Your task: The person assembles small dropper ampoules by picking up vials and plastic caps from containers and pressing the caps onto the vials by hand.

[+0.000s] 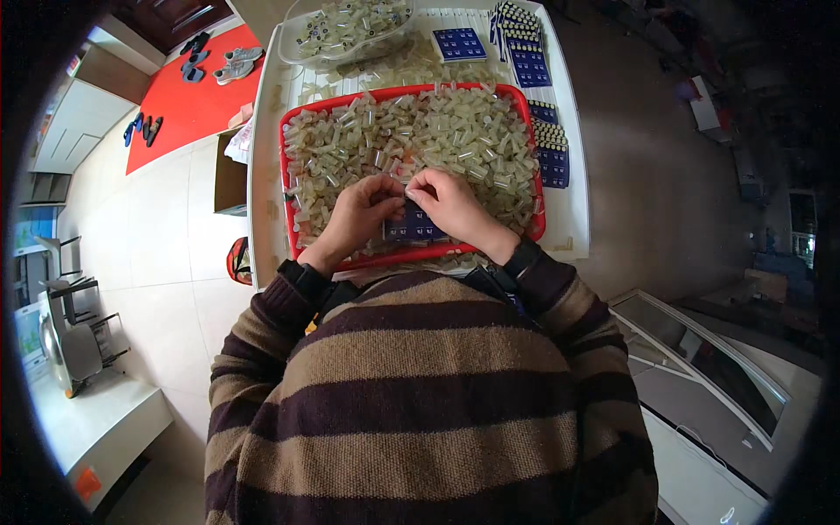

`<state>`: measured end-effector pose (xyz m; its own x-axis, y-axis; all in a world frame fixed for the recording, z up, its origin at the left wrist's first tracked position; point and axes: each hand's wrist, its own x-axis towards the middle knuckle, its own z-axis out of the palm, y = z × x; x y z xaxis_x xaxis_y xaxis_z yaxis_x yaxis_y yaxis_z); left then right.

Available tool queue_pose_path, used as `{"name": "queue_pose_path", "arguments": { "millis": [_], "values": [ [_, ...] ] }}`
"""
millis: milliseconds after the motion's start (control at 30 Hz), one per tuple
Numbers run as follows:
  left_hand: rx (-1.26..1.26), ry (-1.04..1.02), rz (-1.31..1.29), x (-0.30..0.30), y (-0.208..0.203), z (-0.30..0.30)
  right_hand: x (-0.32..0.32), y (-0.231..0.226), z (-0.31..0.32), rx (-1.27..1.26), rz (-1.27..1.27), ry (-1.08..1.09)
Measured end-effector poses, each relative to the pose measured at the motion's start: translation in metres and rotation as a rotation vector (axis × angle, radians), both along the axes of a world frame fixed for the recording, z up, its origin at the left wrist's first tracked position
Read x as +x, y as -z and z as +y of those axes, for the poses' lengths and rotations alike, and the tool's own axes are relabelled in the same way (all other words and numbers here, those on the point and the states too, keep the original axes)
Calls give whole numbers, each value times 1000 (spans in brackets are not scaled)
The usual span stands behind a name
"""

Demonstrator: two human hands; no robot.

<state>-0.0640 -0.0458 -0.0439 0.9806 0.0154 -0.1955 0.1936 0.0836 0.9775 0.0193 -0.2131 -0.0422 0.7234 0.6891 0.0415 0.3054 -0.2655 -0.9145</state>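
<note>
Head view: I see both hands working over the near edge of the red tray (287, 175), which sits on a white table (262, 175). Left hand (357, 213) and right hand (451, 206) are pinched together at the fingertips on what looks like one small clear vial (405, 185); too small to confirm. Just below the hands lies a dark blue rack (413, 226), flat in the tray's near middle. My read on progress: several filled blue racks (529, 66) are stacked at the far right, but the loose vial heap (420, 131) covers most of the tray, and a clear bin (346, 31) farther back holds more, so plenty is left. Pinched vial's long axis seems to run left-right; can't tell which end leads.
</note>
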Motion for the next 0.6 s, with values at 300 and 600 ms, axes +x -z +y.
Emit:
{"name": "queue_pose_path", "arguments": {
  "millis": [300, 600],
  "values": [
    [248, -9, -69, 23, -13, 27, 3, 0, -6, -35, -455, 5],
    [645, -357, -500, 105, -78, 80, -7, 14, -6, -125, -624, -48]
  ]
}}
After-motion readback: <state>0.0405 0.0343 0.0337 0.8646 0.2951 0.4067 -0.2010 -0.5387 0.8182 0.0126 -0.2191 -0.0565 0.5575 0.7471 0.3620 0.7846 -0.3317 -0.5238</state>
